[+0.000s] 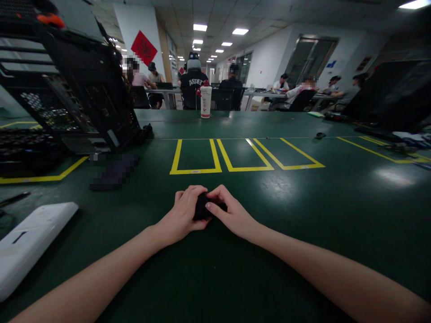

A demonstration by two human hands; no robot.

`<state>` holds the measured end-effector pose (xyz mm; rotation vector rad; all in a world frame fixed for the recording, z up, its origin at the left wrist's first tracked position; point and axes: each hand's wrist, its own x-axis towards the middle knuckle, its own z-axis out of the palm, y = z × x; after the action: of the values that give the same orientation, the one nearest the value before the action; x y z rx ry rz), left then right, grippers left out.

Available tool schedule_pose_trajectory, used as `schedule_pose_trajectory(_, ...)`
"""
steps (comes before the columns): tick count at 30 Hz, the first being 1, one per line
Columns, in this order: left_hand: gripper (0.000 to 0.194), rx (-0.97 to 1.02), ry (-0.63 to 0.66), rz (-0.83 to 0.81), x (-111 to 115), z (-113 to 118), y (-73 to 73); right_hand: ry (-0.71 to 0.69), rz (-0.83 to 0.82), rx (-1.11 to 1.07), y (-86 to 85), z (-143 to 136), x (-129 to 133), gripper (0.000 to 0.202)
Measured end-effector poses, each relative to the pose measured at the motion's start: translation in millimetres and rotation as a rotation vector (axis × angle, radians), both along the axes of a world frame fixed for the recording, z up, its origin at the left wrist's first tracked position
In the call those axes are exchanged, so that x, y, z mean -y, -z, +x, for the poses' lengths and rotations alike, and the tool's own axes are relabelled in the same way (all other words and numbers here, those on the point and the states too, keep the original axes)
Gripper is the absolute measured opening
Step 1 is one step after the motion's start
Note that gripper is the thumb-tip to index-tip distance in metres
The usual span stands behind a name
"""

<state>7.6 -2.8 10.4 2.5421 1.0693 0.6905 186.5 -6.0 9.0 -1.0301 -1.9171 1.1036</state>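
Note:
A small dark black object [201,207] is between my hands, low over the green table [215,278]; its exact kind is hard to make out. My left hand [185,208] wraps round it from the left, fingers over the top and thumb beneath. From the other side, my right hand [232,213] pinches at its right edge with thumb and index finger. Part of the object is covered by the fingers.
An open black computer case [90,107] stands at the left, with a blurred dark item [114,172] before it. A white device [37,237] lies near left. Yellow tape outlines [195,171] mark the table. A paper cup [205,103] stands farther back; people sit beyond.

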Motion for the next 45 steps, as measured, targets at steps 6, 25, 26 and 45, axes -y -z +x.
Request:
schedule_pose_trajectory(6, 0.059, -0.009, -0.002, 0.005, 0.0, -0.7, 1.1, -0.050, -0.028, 0.077, -2.7, 4.4, -0.5, 0.020)
schedule_pose_trajectory(25, 0.057, -0.005, 0.004, 0.000, -0.6, -1.7, 2.0, -0.116, -0.016, 0.039, -4.5, 7.8, -0.3, 0.023)
schedule_pose_trajectory(26, 0.057, -0.004, 0.004, 0.002, -0.4, -1.9, 1.6, -0.135, -0.007, 0.026, -6.2, 8.7, 0.1, 0.025)
schedule_pose_trajectory(45, 0.057, -0.032, -0.010, 0.028, -0.6, -1.4, 1.7, -0.185, 0.011, 0.021, -11.8, 12.1, -3.7, 0.028)
